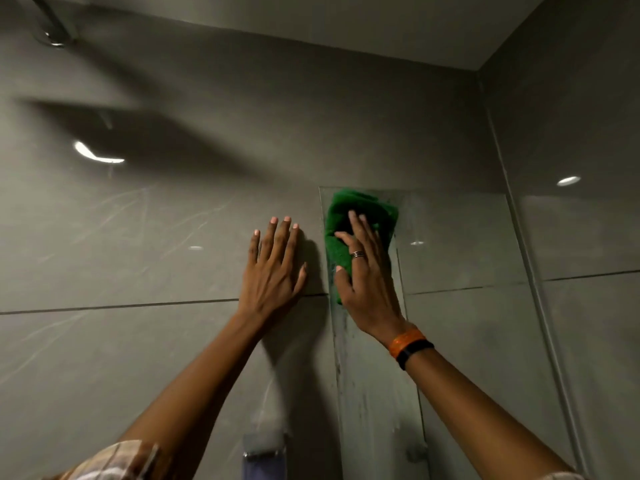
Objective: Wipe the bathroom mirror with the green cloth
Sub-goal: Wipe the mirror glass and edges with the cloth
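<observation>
The mirror (460, 258) is a frameless pane on the grey tiled wall, with its top left corner near the centre of the head view. A bunched green cloth (356, 211) lies flat against that corner. My right hand (363, 271) presses on the cloth with fingers spread over it; the cloth shows above and to the left of the fingers. Streaks and smears run down the mirror's left strip below the hand. My left hand (273, 268) rests flat on the wall tile just left of the mirror, fingers together, holding nothing.
Large grey wall tiles (138, 237) surround the mirror, and a side wall (571, 133) meets it at the right corner. A chrome fixture (265, 452) sticks out low on the wall between my arms. A metal fitting (52, 32) shows at the upper left.
</observation>
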`<state>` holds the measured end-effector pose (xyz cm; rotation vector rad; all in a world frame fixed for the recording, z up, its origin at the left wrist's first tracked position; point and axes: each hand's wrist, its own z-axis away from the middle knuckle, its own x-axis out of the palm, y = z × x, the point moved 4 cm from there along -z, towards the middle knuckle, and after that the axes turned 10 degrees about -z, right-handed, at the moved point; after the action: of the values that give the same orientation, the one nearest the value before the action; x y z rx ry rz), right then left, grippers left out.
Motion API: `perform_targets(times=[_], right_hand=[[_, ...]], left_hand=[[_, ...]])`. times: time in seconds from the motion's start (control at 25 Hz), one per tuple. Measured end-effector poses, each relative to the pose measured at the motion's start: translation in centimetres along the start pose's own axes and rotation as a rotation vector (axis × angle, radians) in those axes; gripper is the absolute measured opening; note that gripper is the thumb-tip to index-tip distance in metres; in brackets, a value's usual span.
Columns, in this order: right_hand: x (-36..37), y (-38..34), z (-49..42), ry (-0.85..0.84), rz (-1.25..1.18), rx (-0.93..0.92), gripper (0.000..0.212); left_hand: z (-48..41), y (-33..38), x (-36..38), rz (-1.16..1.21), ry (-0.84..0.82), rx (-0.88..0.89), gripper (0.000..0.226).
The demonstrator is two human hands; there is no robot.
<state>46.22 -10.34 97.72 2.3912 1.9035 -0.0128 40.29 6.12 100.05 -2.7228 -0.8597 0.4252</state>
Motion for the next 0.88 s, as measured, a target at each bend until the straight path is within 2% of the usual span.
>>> perform_targets(times=[0.12, 0.32, 0.64, 0.88], right_hand=[[3.7, 2.2, 1.7, -0.135, 0.237, -0.017, 0.07], [5.8, 3.8, 2.5, -0.038, 0.357, -0.022, 0.073], [5.8, 4.5, -0.2, -0.032, 0.344, -0.08, 0.074], [5.2, 5.3, -8.3, -0.069, 0.366, -0.113, 0.073]], left_hand=[[-0.1, 0.2, 1.7, -0.066, 0.001, 0.007, 0.075], [0.0, 0.0, 2.5, -0.106, 0.042, -0.001, 0.073], [0.0, 0.0, 2.5, -0.098, 0.063, -0.008, 0.074], [0.1, 0.1, 2.7, -0.138, 0.124, -0.007, 0.071]])
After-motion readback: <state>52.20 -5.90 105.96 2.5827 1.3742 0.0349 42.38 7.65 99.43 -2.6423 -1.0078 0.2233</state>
